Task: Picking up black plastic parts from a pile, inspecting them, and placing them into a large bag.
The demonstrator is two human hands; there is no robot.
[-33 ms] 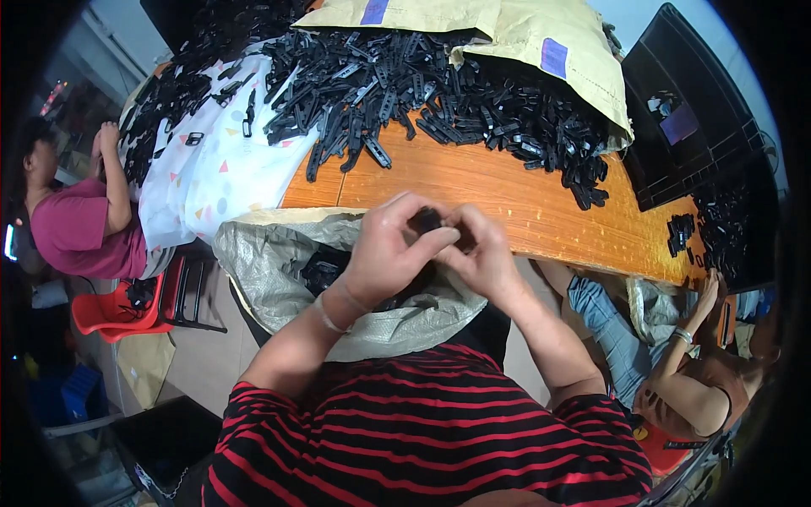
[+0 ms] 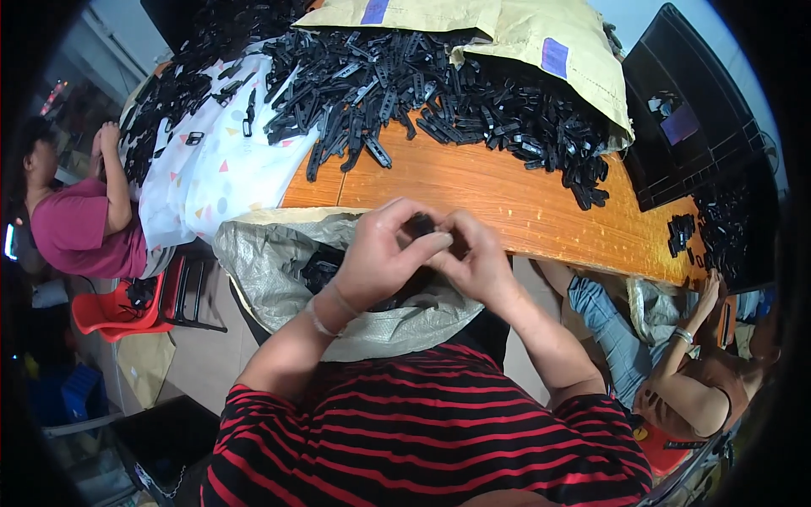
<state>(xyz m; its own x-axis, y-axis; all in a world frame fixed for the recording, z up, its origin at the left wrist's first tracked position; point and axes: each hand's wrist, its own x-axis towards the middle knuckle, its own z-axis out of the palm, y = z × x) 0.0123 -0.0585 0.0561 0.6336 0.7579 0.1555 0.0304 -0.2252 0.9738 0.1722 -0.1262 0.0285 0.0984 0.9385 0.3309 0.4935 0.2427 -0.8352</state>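
Note:
My left hand and my right hand meet over an open sack, fingers curled together. Between them shows a small black plastic part, mostly covered by the fingers; its exact shape is hidden. The left hand is closed on it, thumb stretched toward the right hand. My right hand's fingers are bent against the same part. Below, the grey woven sack lies open against the table edge, with black parts inside. Beyond the hands, a heap of slim black plastic parts spreads over the table.
The wooden table carries a patterned plastic sheet and tan paper sacks. At the right stands a black bin. One person sits at the left near a red chair, another at the right.
Both hands have shifted very slightly, and the fingers have turned a little around the black part. The rest looks unchanged.

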